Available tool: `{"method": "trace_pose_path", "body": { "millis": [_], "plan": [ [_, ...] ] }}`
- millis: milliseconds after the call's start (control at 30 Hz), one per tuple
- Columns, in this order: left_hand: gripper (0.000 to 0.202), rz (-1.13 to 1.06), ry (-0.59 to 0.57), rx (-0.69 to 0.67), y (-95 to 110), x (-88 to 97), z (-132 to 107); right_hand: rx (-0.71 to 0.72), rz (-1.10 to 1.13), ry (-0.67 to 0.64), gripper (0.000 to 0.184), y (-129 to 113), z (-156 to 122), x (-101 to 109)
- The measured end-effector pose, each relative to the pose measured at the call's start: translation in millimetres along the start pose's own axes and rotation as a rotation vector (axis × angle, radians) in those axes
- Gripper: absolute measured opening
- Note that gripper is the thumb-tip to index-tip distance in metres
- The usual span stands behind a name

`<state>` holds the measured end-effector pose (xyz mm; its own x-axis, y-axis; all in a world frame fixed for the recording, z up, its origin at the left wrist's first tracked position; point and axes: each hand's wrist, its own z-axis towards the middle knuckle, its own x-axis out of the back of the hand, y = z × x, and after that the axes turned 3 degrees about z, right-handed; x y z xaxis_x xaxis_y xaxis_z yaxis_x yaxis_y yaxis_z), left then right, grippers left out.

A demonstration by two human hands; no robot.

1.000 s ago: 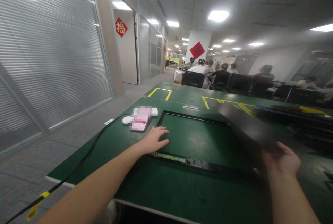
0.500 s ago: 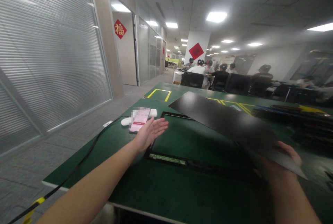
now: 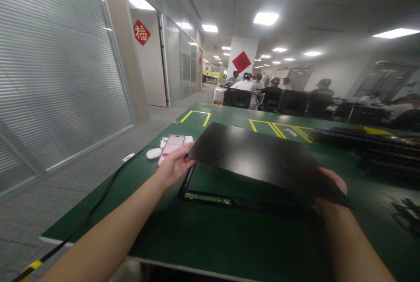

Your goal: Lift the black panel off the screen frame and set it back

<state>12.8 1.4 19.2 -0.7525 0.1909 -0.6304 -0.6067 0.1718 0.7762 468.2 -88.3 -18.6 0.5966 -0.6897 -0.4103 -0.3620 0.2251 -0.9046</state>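
"Black, thin, rectangular sheet (image 3: 262, 157): where is it?"

"In the air, held level between both hands, spanning from one grip to the other."

"How does each hand hold it?"

"The left hand (image 3: 173, 166) is clamped on the sheet's left corner, fingers closed round the edge. The right hand (image 3: 330, 186) grips the near right corner, and the sheet hides most of its fingers."

"What lies under the grips?"

"A black rectangular frame with a green circuit strip along its near side (image 3: 210, 198) lies flat on the green-topped table (image 3: 229, 242), directly below the sheet and apart from it."

"Anything beside the left hand?"

"Just beyond it lies a slim pink-backed phone (image 3: 170, 145), with a small white oval device (image 3: 153, 153) next to that. A black cable (image 3: 108, 186) runs off the table's edge. Well beyond the right hand sits a stack of dark flat panels (image 3: 377, 142)."
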Motion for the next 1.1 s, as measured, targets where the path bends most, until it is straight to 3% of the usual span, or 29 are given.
{"method": "trace_pose_path", "body": {
  "millis": [133,300,467,633,767,1100],
  "plan": [
    [0.016,-0.045,0.080,-0.024,3.4,-2.7,0.5,-0.101,-0.024,0.019,0.010,1.0,-9.5,-8.2],
    [0.027,-0.036,0.089,-0.058,9.3,2.5,3.5,-0.293,-0.122,-0.166,0.010,-0.4,-23.7,-20.0],
    [0.037,0.013,0.046,-0.081,14.2,6.0,2.7,-0.533,-0.307,-0.319,0.018,5.1,-17.4,-17.6],
    [0.047,0.118,0.003,-0.127,13.9,5.3,-0.8,-0.318,-0.289,-0.293,0.028,9.9,-4.0,-12.8],
    [0.049,0.167,0.015,-0.133,10.1,6.3,1.0,-0.263,-0.307,-0.209,0.034,9.5,-2.8,-12.2],
    [0.052,0.300,-0.031,0.025,-11.6,7.1,4.6,-0.039,-0.576,-0.028,0.033,11.9,5.7,-3.7]
  ]
}}
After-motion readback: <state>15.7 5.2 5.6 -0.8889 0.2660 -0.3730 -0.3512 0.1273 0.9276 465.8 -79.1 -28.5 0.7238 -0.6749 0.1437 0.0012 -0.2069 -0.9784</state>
